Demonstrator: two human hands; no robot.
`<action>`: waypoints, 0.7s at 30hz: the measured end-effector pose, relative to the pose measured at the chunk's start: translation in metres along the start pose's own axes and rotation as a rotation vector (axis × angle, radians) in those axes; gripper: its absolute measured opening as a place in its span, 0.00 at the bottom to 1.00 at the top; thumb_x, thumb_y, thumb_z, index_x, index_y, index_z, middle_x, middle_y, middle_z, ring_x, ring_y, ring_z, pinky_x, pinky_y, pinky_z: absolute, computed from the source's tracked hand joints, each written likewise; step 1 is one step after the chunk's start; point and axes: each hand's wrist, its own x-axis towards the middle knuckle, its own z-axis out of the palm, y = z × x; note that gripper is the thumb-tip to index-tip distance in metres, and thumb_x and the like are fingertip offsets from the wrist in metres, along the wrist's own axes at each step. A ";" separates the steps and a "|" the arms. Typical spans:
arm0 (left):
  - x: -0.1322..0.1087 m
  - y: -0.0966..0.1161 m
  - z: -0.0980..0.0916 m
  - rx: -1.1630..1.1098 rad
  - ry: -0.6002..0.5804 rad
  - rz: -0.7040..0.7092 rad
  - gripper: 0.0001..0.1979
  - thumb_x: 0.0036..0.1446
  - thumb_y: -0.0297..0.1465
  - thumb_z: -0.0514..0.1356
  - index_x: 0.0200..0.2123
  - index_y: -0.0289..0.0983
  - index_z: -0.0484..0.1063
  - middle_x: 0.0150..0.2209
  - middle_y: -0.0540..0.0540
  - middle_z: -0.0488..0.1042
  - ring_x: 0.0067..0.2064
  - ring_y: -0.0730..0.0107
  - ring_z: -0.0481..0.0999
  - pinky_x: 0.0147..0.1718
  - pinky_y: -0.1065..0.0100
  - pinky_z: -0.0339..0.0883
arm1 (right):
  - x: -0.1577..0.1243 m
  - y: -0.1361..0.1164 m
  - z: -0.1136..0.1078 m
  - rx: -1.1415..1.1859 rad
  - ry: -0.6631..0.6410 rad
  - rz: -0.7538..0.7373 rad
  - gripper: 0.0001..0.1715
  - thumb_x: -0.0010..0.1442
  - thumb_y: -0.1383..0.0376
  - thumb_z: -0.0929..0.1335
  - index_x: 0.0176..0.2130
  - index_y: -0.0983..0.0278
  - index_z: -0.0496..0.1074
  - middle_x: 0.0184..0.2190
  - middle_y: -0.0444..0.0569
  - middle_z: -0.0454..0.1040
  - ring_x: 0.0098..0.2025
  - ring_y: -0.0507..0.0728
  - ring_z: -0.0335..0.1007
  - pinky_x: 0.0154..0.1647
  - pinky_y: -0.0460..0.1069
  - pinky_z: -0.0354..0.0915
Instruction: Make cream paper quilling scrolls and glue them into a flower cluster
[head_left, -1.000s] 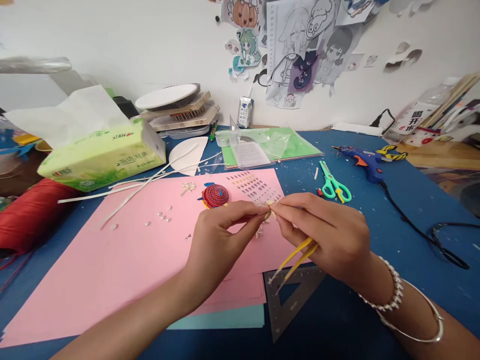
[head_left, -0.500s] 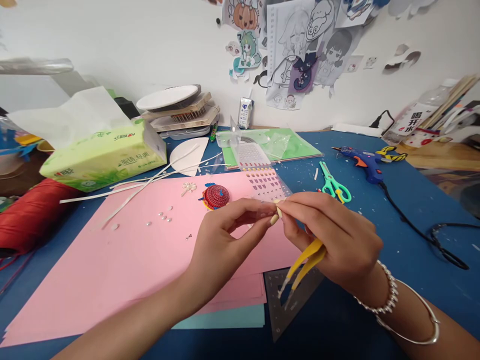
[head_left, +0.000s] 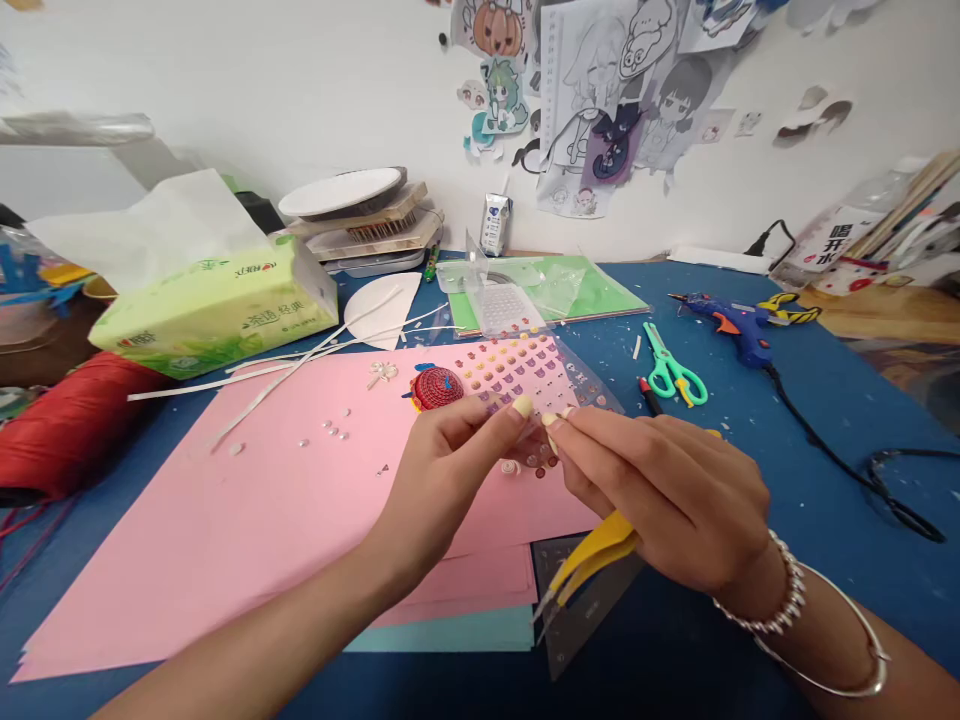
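Note:
A clear sticker sheet [head_left: 525,372] with rows of small coloured stickers is pinched in my left hand [head_left: 442,480], thumb on top. My right hand [head_left: 667,490] is closed at the sheet's near edge, thumb and forefinger together; whatever lies between those fingertips is too small to make out. Yellow tweezers [head_left: 596,550] are tucked in the same hand, their tips pointing down and left over a dark set square [head_left: 585,625]. Behind my left fingers, a red coiled ornament [head_left: 437,387] with blue and yellow bits sits on pink paper [head_left: 262,530].
White beads [head_left: 330,428] and a wire bow [head_left: 382,373] lie on the paper. To the right are green scissors [head_left: 671,370] and a blue glue gun [head_left: 739,330] with its cord. A tissue box [head_left: 225,310] and red thread spool [head_left: 82,430] stand left.
The sticker sheet now lies flatter and shows more of its rows. My fingertips have moved slightly apart, and the tweezers in my right hand have swung left.

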 end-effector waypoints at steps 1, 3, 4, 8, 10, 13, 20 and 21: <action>0.000 0.000 0.000 -0.008 -0.001 -0.005 0.11 0.55 0.30 0.55 0.23 0.34 0.71 0.22 0.51 0.70 0.27 0.77 0.68 0.28 0.74 0.62 | 0.000 0.000 -0.001 -0.004 0.011 -0.005 0.12 0.52 0.69 0.65 0.38 0.70 0.71 0.34 0.49 0.75 0.29 0.51 0.69 0.25 0.47 0.64; -0.001 0.000 0.000 -0.022 -0.002 -0.014 0.11 0.54 0.30 0.55 0.23 0.34 0.71 0.22 0.52 0.71 0.27 0.77 0.68 0.29 0.74 0.63 | 0.001 -0.001 -0.001 0.000 0.025 -0.017 0.12 0.51 0.70 0.66 0.38 0.71 0.71 0.34 0.49 0.75 0.28 0.51 0.68 0.25 0.47 0.64; -0.001 0.000 0.000 -0.028 -0.003 -0.018 0.11 0.54 0.30 0.55 0.23 0.35 0.71 0.22 0.52 0.71 0.27 0.77 0.69 0.29 0.74 0.63 | 0.001 -0.002 -0.001 0.008 0.027 -0.024 0.12 0.51 0.71 0.66 0.38 0.72 0.71 0.34 0.49 0.75 0.28 0.51 0.68 0.25 0.47 0.64; -0.001 0.000 0.000 -0.049 -0.006 -0.022 0.10 0.54 0.30 0.56 0.23 0.35 0.72 0.22 0.52 0.72 0.27 0.76 0.70 0.29 0.75 0.64 | 0.002 -0.001 -0.002 0.026 0.025 -0.039 0.12 0.51 0.71 0.66 0.38 0.72 0.71 0.34 0.49 0.75 0.28 0.51 0.68 0.25 0.48 0.65; -0.001 0.001 0.001 -0.050 -0.011 -0.022 0.10 0.54 0.30 0.56 0.23 0.35 0.72 0.22 0.52 0.72 0.28 0.76 0.70 0.30 0.75 0.64 | 0.002 -0.001 -0.003 0.020 0.020 -0.052 0.12 0.51 0.70 0.66 0.38 0.72 0.71 0.33 0.48 0.75 0.27 0.51 0.67 0.25 0.48 0.65; -0.001 0.001 0.001 -0.049 -0.020 -0.028 0.10 0.54 0.30 0.56 0.23 0.35 0.71 0.22 0.52 0.72 0.28 0.76 0.71 0.29 0.75 0.65 | 0.003 0.000 -0.004 0.013 0.007 -0.081 0.11 0.52 0.69 0.66 0.37 0.71 0.72 0.33 0.48 0.75 0.27 0.51 0.67 0.25 0.48 0.65; 0.000 0.002 0.002 -0.046 -0.024 -0.054 0.10 0.53 0.31 0.56 0.22 0.34 0.71 0.21 0.52 0.72 0.27 0.76 0.71 0.29 0.76 0.65 | 0.003 0.000 -0.005 0.046 -0.001 -0.090 0.10 0.52 0.70 0.66 0.36 0.70 0.72 0.33 0.48 0.75 0.29 0.51 0.68 0.26 0.47 0.66; 0.000 0.003 0.002 -0.041 -0.016 -0.059 0.10 0.53 0.31 0.56 0.22 0.34 0.72 0.21 0.52 0.72 0.27 0.76 0.71 0.29 0.76 0.65 | 0.003 -0.001 -0.004 0.058 -0.003 -0.082 0.10 0.52 0.70 0.66 0.37 0.71 0.71 0.33 0.49 0.74 0.30 0.51 0.68 0.27 0.47 0.66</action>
